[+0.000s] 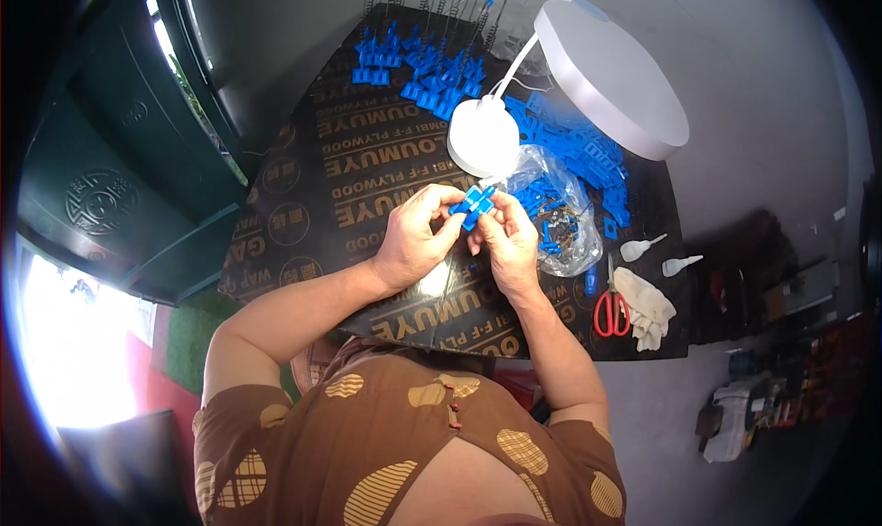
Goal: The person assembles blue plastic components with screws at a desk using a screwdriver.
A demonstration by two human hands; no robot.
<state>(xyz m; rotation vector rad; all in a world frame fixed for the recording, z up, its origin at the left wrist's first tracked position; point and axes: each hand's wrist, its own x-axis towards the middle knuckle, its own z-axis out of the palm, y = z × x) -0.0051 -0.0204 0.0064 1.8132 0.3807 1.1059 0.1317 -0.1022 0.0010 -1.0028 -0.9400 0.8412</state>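
Between my two hands, over the middle of the table, is a small blue plastic part [474,206]. My left hand [415,235] pinches it from the left with thumb and fingertips. From the right, my right hand [508,243] grips its other side with thumb and forefinger. The part looks cross-shaped, though fingertips cover some of it. Just right of my right hand lies a clear plastic bag [588,250] with small blue parts and small metal pieces in it.
A white lamp [484,138] stands beyond my hands, its round head [611,78] leaning right. Blue assemblies with springy wires [441,80] stand at the far edge; flat blue parts [583,149] are heaped behind the bag. Red-handled scissors [611,313], a white cloth [645,310] and two droppers [641,248] lie right.
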